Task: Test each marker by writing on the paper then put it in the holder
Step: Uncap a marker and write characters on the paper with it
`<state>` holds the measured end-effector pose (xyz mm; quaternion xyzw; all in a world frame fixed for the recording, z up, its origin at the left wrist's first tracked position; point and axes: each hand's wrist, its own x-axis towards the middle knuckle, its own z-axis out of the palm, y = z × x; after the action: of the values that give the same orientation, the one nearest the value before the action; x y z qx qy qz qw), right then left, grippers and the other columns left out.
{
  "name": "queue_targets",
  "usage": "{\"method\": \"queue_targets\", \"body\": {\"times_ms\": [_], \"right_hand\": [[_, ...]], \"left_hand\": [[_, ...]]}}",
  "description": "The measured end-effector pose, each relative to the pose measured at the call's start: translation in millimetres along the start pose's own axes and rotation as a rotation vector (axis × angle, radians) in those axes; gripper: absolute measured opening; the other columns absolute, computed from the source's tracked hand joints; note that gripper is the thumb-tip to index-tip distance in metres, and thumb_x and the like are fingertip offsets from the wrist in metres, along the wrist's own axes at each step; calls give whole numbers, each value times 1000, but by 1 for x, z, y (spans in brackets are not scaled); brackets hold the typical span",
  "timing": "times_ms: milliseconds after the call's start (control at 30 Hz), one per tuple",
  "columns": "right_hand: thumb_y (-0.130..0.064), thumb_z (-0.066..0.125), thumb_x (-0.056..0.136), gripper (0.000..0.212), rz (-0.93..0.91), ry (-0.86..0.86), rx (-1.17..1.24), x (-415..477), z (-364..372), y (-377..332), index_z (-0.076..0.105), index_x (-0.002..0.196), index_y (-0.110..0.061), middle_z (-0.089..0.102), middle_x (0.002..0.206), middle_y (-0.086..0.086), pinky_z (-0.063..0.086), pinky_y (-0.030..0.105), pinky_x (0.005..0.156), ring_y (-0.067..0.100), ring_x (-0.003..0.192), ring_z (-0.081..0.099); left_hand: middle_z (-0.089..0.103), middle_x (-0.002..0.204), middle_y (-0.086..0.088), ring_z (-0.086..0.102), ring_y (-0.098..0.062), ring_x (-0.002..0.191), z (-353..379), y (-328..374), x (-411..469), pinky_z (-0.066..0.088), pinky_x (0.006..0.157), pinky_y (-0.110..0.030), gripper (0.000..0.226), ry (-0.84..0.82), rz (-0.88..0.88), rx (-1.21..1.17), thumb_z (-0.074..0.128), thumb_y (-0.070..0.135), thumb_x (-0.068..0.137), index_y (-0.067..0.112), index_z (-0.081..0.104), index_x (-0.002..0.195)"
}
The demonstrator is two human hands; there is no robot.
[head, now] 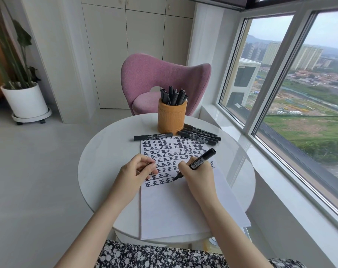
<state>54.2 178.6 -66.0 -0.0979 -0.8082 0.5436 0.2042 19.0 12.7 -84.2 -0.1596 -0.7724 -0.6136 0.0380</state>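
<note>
The right hand [200,174] grips a black marker [198,163], fingers [183,165] clamped around its barrel. Its tip touches the paper [175,206] at the end of the lowest written row, and its back end tilts up toward 1 o'clock. The left hand [139,170] rests on the paper's left part, at 9 o'clock from the tip, its fingers curled together and pressing the sheet; whether they hold anything I cannot tell.

The paper lies on a round white tabletop [98,171]. Its upper half is filled with rows of the same black character; its lower half is bare and reaches past the near rim.

At 12 o'clock from the paper stands the holder [172,118], an orange-brown cylinder. A bunch of capped black markers [173,96] stands upright in it. Just right of its base, at about 2 o'clock from the paper's middle, a group of about 4 loose markers [200,134] lies side by side on the tabletop, touching one another, the nearest over the paper's top right corner. 1 more capped marker [153,136] lies alone at the paper's top left edge, left of the holder's base.

Beyond the tabletop at 12 o'clock is a pink chair [164,74]. A potted plant [25,99] stands on the floor at 10 o'clock, and a window [292,89] runs along the 3 o'clock side.
</note>
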Motion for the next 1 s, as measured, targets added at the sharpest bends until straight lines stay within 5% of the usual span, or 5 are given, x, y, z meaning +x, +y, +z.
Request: {"method": "queue_targets", "body": {"times_ms": [1000], "right_hand": [[-3,55,78,39,-2,0,30,-1,0,-1,24,57,-17,22,43,-10,21,21,45,9,49,20]], "left_hand": [[72,80,-6,58,1,59,1,0,0,45,62,-10,3,-6,18,-6,58,7,90,5,58,93]]}}
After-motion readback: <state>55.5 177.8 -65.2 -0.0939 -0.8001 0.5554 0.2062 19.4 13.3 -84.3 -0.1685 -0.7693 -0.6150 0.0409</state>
